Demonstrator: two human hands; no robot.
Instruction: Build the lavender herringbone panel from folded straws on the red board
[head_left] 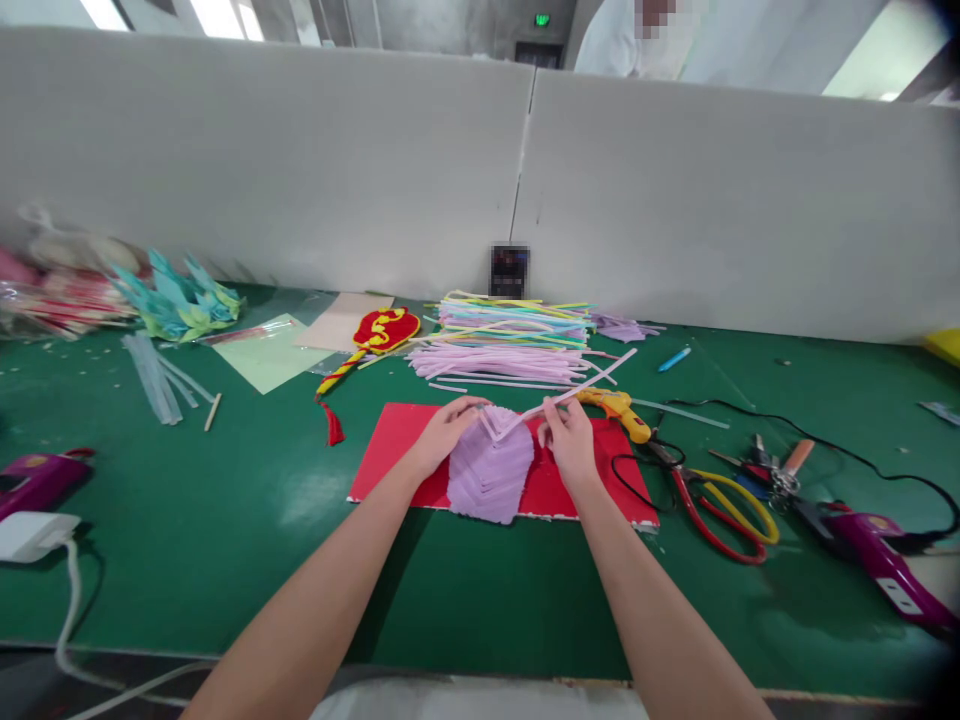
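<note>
The left hand (450, 432) has its fingers loosely curled, their tips on the upper left edge of the purple leaf shape (489, 478); whether they grip or only press, I cannot tell. The right hand (568, 435) pinches a pale purple strip (600, 376) between thumb and fingers. The leaf shape lies on the red board (585, 490), reaching slightly past the board's near edge, midway between the left and right ends of the table (225, 560).

The strip's bend could sit off the centre line if the right hand pulls its long end, which sticks out toward the board's far right corner. The leaf shape might swing round if the left fingertips press too lightly. The glue gun (619, 405) by that corner could be knocked by the right hand, and the loop of black cord (613, 463) over the board's right end could snag the right wrist.

Counted: two hands, one leaf shape, one board, one glue gun, one pair of scissors (695, 515), one blue pen (673, 360), one red-and-yellow fan (386, 330) and two purple irons (892, 565), one toward each side edge. The loose strips (502, 362) near the table's far edge are too tangled to count.
</note>
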